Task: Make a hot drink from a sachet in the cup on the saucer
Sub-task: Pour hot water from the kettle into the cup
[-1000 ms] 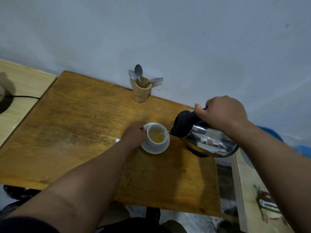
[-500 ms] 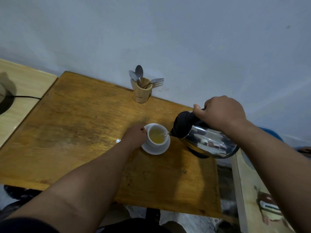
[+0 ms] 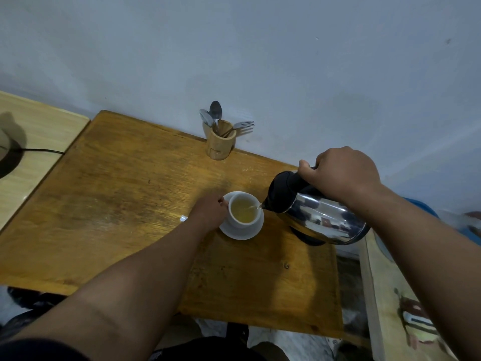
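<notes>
A white cup (image 3: 247,224) holding yellowish liquid stands on a white saucer (image 3: 240,233) near the middle of the wooden table (image 3: 117,204). My left hand (image 3: 209,211) grips the cup at its left side. My right hand (image 3: 343,175) holds the black handle of a steel kettle (image 3: 320,217), tilted with its spout at the cup's right rim. A thin stream of water runs from the spout into the cup. A small silvery scrap (image 3: 183,218), perhaps the sachet, peeks out left of my left wrist.
A wooden holder (image 3: 221,143) with spoons and a fork stands at the table's back edge by the wall. A pale table (image 3: 39,142) with a black cable lies to the left. Another surface (image 3: 390,295) with a printed item is at the right.
Both hands stay almost still while water keeps pouring. The kettle's tilt looks about the same.
</notes>
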